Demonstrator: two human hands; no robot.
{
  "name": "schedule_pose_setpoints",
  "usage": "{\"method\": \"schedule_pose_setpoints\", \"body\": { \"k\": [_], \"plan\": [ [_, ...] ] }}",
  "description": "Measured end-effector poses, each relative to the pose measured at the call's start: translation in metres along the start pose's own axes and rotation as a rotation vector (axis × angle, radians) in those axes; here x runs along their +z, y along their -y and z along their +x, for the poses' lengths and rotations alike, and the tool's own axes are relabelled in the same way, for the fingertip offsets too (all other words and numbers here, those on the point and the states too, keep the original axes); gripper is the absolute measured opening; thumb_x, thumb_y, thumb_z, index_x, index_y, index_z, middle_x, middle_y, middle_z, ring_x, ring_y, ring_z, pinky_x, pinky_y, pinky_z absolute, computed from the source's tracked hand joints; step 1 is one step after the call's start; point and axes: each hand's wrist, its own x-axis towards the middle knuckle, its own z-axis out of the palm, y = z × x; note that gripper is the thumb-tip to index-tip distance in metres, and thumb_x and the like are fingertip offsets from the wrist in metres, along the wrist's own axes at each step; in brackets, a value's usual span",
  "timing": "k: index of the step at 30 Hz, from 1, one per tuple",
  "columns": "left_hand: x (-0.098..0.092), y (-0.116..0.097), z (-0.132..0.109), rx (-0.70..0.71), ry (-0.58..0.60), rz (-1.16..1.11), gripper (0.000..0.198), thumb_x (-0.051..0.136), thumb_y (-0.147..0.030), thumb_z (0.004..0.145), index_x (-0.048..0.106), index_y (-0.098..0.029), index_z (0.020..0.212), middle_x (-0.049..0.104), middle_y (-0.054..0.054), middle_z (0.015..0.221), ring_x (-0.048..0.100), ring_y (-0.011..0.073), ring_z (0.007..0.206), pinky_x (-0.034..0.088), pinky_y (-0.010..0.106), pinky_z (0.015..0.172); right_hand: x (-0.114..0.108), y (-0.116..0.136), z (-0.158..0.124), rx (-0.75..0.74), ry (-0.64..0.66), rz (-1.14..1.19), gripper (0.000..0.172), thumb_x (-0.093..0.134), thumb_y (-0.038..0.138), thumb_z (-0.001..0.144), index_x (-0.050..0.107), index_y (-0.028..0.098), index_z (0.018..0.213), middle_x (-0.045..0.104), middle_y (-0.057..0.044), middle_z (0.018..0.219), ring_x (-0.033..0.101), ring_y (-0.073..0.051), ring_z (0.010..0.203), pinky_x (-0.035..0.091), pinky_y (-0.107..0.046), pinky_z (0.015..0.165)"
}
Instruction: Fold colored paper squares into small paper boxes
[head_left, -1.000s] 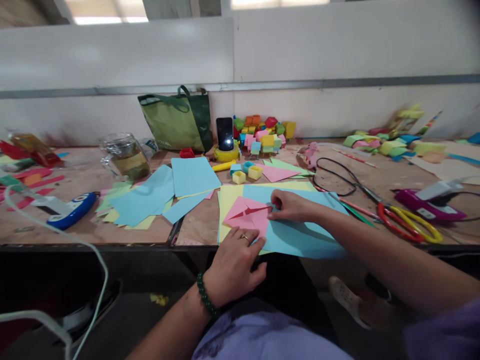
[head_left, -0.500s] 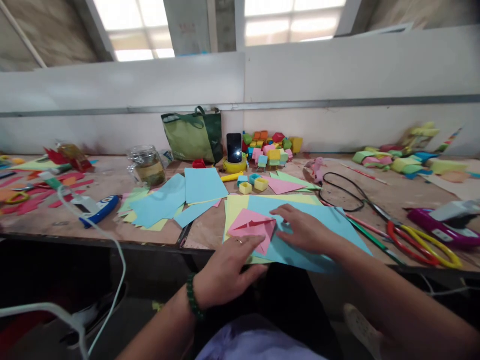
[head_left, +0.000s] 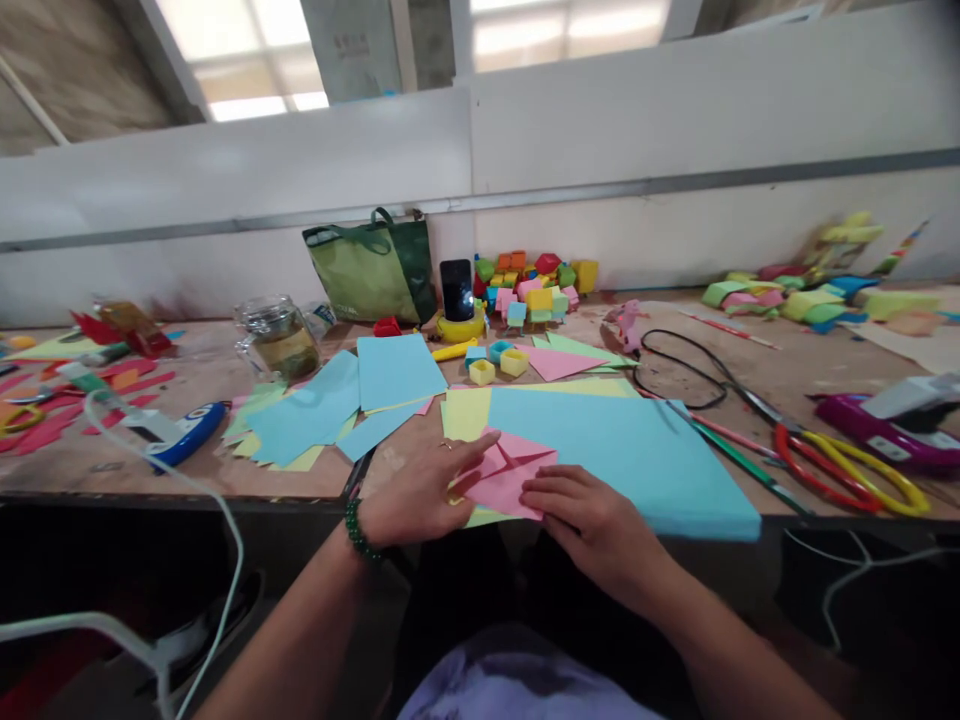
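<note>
A pink sheet of origami paper (head_left: 504,490), its flaps folded in toward the middle, lies between my hands near the table's front edge. My left hand (head_left: 424,490), with a green bead bracelet above it, grips the left side of the paper, fingers over the top. At the lower right corner, my right hand (head_left: 596,515) pinches the paper, its fingers on top and the thumb low at the edge. Under the paper are a yellow sheet (head_left: 465,412) and a stack of light blue paper (head_left: 600,430).
Small folded paper boxes (head_left: 514,362) sit beyond the stack. A phone (head_left: 457,290) on a yellow stand, a green bag (head_left: 367,270) and a glass jar (head_left: 279,340) stand at the back. Scissors (head_left: 825,470) and pencils lie right; a blue glue gun (head_left: 191,437) lies left.
My right hand has come down from the blue stack onto the paper's lower right corner. My left hand has shifted up along its left side. The view has tilted slightly.
</note>
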Motion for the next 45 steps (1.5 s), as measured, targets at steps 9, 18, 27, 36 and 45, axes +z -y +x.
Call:
{"method": "schedule_pose_setpoints", "body": {
  "k": [9, 18, 27, 36, 45],
  "plan": [
    [0.007, 0.005, 0.007, 0.046, 0.149, -0.048, 0.052, 0.068, -0.05, 0.075, 0.064, -0.026, 0.121, 0.06, 0.009, 0.12, 0.055, 0.0251, 0.109, 0.044, 0.04, 0.096, -0.015, 0.001, -0.01, 0.144, 0.08, -0.04, 0.052, 0.076, 0.036, 0.073, 0.062, 0.024, 0.122, 0.065, -0.009, 0.119, 0.055, -0.028, 0.104, 0.051, -0.047, 0.087],
    [0.026, -0.008, 0.0, -0.058, 0.012, -0.174, 0.041, 0.066, -0.044, 0.08, 0.067, -0.022, 0.115, 0.06, 0.011, 0.114, 0.056, 0.0228, 0.104, 0.045, 0.04, 0.094, -0.002, 0.004, -0.018, 0.266, -0.192, 0.251, 0.017, 0.054, 0.027, 0.091, 0.07, 0.025, 0.095, 0.069, -0.006, 0.102, 0.062, -0.02, 0.094, 0.054, -0.034, 0.082],
    [0.045, -0.025, 0.012, -0.271, -0.326, -0.473, 0.019, 0.06, -0.033, 0.085, 0.068, -0.016, 0.081, 0.061, 0.007, 0.095, 0.057, 0.0115, 0.07, 0.049, 0.023, 0.059, -0.012, -0.002, -0.017, 0.521, -0.349, 0.726, 0.021, 0.068, 0.037, 0.08, 0.065, 0.021, 0.093, 0.073, -0.005, 0.096, 0.068, -0.02, 0.085, 0.057, -0.031, 0.072],
    [0.031, -0.04, 0.0, -0.458, -0.127, -1.042, 0.098, 0.077, -0.046, 0.068, 0.024, -0.029, 0.148, 0.05, 0.013, 0.134, 0.062, 0.0219, 0.104, 0.053, 0.038, 0.088, -0.022, 0.008, -0.015, 0.208, -0.537, 0.659, 0.007, 0.063, 0.019, 0.085, 0.067, 0.024, 0.082, 0.071, -0.004, 0.087, 0.066, -0.019, 0.086, 0.054, -0.033, 0.077],
    [0.038, -0.055, -0.005, -0.368, -0.316, -1.168, 0.03, 0.078, -0.035, 0.07, 0.076, -0.018, 0.095, 0.073, 0.007, 0.093, 0.064, 0.0205, 0.087, 0.051, 0.03, 0.077, -0.019, 0.023, -0.008, 0.154, -0.496, 0.739, 0.009, 0.064, 0.021, 0.084, 0.066, 0.022, 0.075, 0.07, -0.005, 0.081, 0.065, -0.019, 0.078, 0.055, -0.031, 0.071]
  ]
}}
